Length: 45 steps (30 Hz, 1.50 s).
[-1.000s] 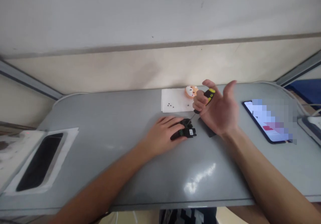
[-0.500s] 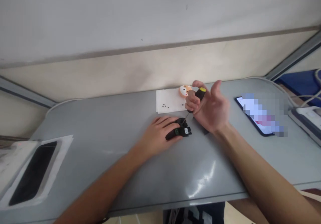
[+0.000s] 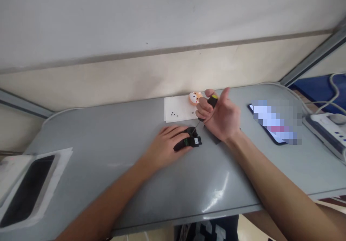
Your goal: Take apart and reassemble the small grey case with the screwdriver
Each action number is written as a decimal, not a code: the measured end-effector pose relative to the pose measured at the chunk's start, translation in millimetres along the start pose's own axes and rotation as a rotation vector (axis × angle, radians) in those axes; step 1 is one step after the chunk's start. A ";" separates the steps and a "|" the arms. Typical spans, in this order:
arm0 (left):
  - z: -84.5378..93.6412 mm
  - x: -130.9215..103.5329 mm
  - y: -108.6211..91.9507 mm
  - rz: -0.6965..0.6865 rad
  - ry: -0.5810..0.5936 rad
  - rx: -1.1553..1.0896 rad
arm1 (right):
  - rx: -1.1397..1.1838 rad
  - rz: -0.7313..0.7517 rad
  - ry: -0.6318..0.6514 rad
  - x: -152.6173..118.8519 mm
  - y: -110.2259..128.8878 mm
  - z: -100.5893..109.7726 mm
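Observation:
My left hand (image 3: 167, 143) grips a small black device (image 3: 193, 141) with a green circuit board and a white label, pressing it to the grey table. Its exact kind I cannot make out. In my right hand (image 3: 220, 116) is a screwdriver (image 3: 212, 100) with a black and yellow handle, held by the curled fingers while the thumb sticks out. The tilted shaft runs down into the device, where its tip is hidden. Partly beneath my right hand lies a flat dark piece (image 3: 213, 137).
Behind the device, white paper (image 3: 177, 107) carries several tiny dark screws (image 3: 173, 114) and an orange-and-white animal-faced item (image 3: 194, 98). A lit phone (image 3: 273, 125) and a power strip (image 3: 327, 129) are on the right. At left, a black slab (image 3: 28, 190) rests on white sheets.
The whole view has shifted slightly, putting things a little further left. My right hand has turned a bit around the screwdriver; my left hand keeps its hold on the device.

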<state>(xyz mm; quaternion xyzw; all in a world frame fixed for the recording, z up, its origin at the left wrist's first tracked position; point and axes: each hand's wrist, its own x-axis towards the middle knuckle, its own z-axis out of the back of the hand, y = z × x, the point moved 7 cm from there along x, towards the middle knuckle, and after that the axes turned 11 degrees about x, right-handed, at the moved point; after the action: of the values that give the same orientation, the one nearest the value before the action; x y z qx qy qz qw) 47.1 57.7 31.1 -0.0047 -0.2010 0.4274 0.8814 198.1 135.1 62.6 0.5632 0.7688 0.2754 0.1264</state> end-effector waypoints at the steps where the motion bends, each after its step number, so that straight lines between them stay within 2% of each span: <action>1: 0.2 0.0 -0.2 -0.003 -0.004 0.000 | -0.015 0.009 0.000 -0.3 1.0 -0.3; 4: 1.4 0.2 -1.2 -0.016 -0.021 0.007 | -0.070 0.036 0.017 0.4 5.0 -1.4; 7: 1.5 0.3 -1.7 -0.019 -0.019 0.014 | -0.121 0.000 0.031 2.2 3.5 -2.8; 12: 1.1 -0.1 -1.2 -0.005 0.004 0.006 | -0.165 0.023 -0.001 -2.1 0.6 -8.9; 18: 0.0 -0.7 -1.4 -0.008 0.011 0.005 | -0.256 0.037 0.098 -7.7 -3.2 -19.3; 21: -0.2 -0.5 -1.3 -0.004 0.012 0.005 | -0.220 0.001 0.070 -7.7 -4.3 -17.2; 26: 1.1 -0.7 -2.0 -0.006 0.014 0.010 | -0.185 0.037 -0.017 -9.0 -0.8 -13.2; 32: 1.1 -1.2 -2.2 0.008 0.033 0.006 | -0.261 0.054 0.000 -4.9 -2.7 -15.2; 39: -3.2 1.7 1.8 0.092 0.120 -0.030 | -0.233 0.079 -0.005 -7.9 -3.2 -21.7; 45: -5.4 1.1 5.6 0.138 0.135 -0.016 | -0.272 0.070 0.031 -9.8 -10.1 -25.2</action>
<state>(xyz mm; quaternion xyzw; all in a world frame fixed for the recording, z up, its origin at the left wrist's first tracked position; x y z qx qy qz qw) 45.5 63.0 25.6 -0.0543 -0.1440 0.4842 0.8613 180.6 116.7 76.3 0.5630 0.7060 0.3901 0.1802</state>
